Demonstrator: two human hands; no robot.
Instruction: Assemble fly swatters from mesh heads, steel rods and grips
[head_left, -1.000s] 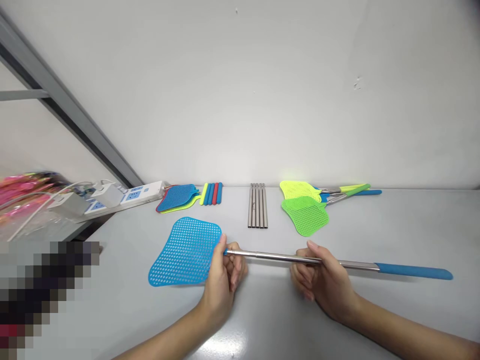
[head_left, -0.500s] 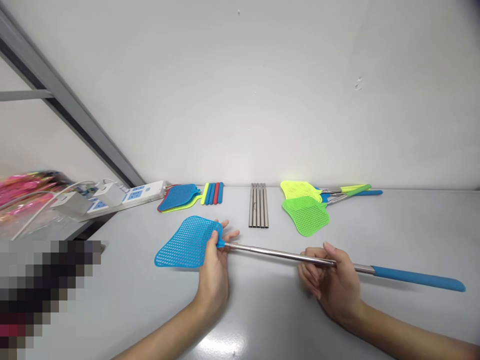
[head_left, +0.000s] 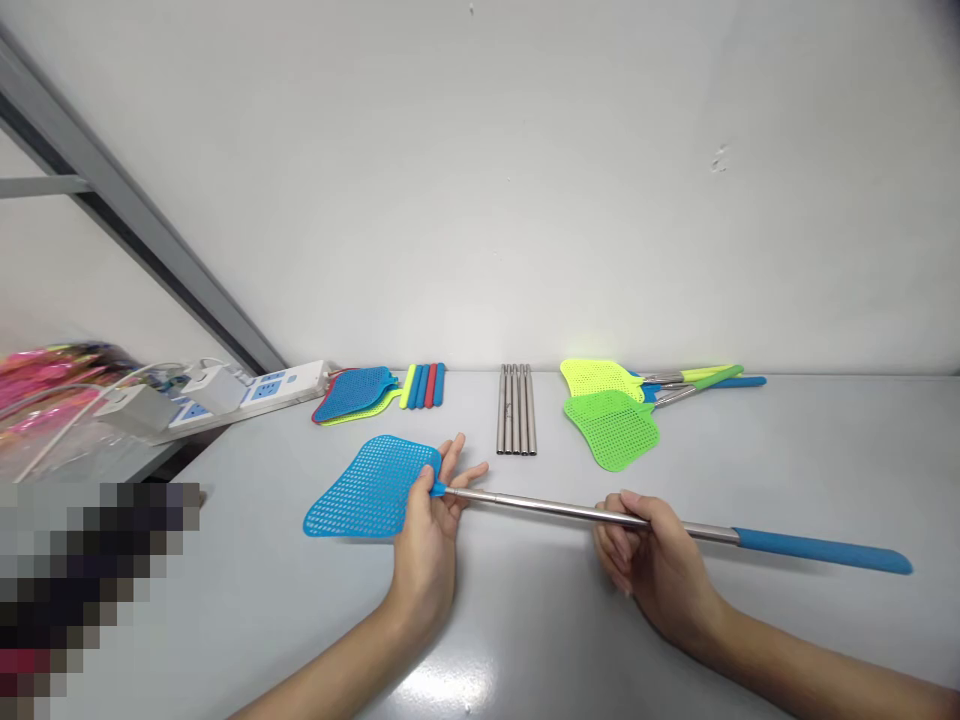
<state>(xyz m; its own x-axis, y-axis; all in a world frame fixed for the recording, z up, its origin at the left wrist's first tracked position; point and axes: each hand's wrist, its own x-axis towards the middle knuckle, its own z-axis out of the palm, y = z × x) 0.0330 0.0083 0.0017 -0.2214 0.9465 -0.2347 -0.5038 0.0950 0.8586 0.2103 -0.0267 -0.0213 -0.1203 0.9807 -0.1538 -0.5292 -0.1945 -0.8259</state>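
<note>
A blue fly swatter [head_left: 371, 488] with a mesh head, a metal telescopic rod and a blue grip spans the view above the table. My left hand [head_left: 429, 530] pinches it at the neck, thumb on the edge of the mesh, other fingers partly spread behind. Around the metal rod, toward the blue grip, my right hand [head_left: 660, 560] is closed with thumb and fingers. Beyond my hands lie several metal rods [head_left: 516, 410] side by side. Left of them are several coloured grips [head_left: 423, 386] and a stack of loose swatter heads [head_left: 360, 392].
Several whole fly swatters [head_left: 613, 430], green, yellow and blue, lie at the back right. A white power strip [head_left: 281, 388] with plugged-in adapters and cables is at the left, near plastic-wrapped pink items [head_left: 52, 400]. A wall [head_left: 510, 180] rises behind the grey table [head_left: 540, 620].
The rod has shortened slightly: the blue grip end has moved left, toward the head. My right hand has shifted a little left; my left hand still pinches the neck.
</note>
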